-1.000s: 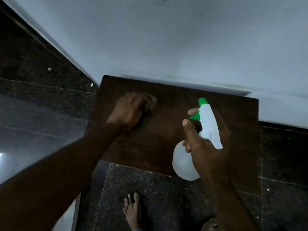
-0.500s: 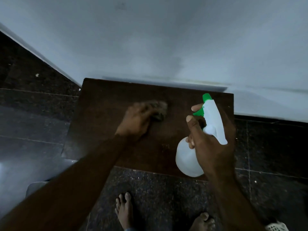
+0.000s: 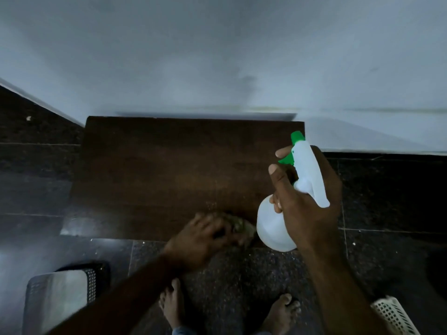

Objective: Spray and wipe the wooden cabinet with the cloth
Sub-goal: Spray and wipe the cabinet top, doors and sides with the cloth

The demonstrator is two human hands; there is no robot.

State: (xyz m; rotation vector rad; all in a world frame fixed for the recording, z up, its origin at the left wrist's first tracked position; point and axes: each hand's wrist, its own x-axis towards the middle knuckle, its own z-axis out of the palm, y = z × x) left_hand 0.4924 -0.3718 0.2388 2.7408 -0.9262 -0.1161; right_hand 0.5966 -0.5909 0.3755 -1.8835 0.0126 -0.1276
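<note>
Left hand with cloth moved from cabinet middle to near front edge. Wiping step under way; grip bunches cloth. Right hand grips spray bottle above right side. Next: wipe remaining top, likely re-spray.

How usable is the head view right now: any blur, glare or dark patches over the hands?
Head view: dim overall; left hand and cloth are motion-blurred at the cabinet front edge; right hand and spray bottle are sharper; pale glare on the floor at left; wide-angle bending at the edges.
</note>
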